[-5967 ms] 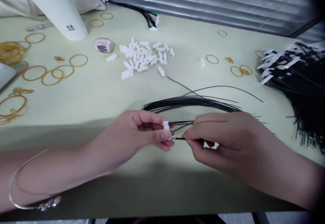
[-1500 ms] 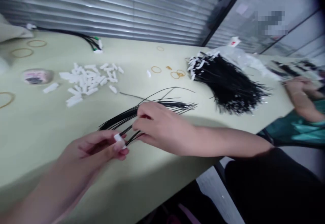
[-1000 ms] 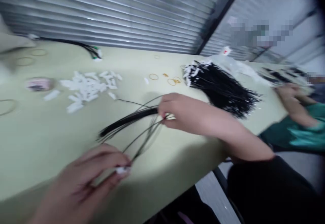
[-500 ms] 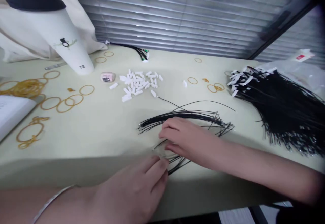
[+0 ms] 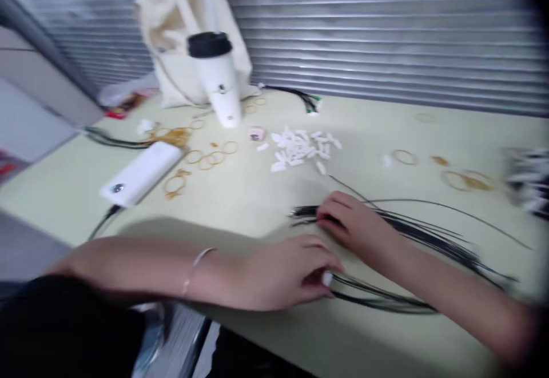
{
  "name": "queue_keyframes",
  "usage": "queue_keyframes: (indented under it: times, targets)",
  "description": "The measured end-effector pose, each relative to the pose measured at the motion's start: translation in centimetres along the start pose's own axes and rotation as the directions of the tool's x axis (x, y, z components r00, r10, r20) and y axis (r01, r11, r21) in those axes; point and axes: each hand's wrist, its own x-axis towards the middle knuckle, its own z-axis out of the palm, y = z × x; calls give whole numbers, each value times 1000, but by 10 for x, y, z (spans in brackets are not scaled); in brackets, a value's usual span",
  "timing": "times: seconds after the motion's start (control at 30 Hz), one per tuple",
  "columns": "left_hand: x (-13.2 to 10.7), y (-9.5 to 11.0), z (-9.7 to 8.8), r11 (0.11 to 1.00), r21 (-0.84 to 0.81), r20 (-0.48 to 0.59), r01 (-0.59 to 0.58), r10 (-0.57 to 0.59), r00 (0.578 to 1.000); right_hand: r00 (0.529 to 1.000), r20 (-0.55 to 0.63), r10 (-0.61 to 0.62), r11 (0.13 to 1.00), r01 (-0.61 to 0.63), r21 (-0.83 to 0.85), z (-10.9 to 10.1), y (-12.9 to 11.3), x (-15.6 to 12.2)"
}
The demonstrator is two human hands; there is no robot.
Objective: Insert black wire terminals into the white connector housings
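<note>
My left hand is at the table's near edge, its fingertips pinching a small white plastic connector. Thin black wires run from that connector to the right. My right hand lies just above and behind it, fingers curled over a fanned bundle of black wires. The picture is blurred, and the exact grip is hard to see. Behind both hands lies a pile of loose white connectors, and a single thin wire runs toward it.
A white power bank and scattered rubber bands lie on the pale green table to the left. A white lidded cup stands before a canvas bag. A tagged wire bunch sits at the right edge.
My head has turned left, shifting the table rightward in view. The hands now sit closer together and the connector shows at my left fingertips. The wire bundle fans out further to the right.
</note>
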Motion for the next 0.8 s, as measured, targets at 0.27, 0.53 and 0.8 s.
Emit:
queue_keyframes:
  times: [0.27, 0.53, 0.8]
  targets:
    - [1, -6, 6, 961, 232, 9, -152, 155, 988, 990, -127, -61, 992, 46, -121, 17, -1, -12]
    - [3, 2, 3, 999, 38, 37, -32, 30, 999, 964, -255, 72, 995, -87, -48, 15, 0, -14]
    - [10, -9, -5, 676, -708, -46, 203, -332, 942, 967, -26, 252, 954, -244, 174, -50, -17, -14]
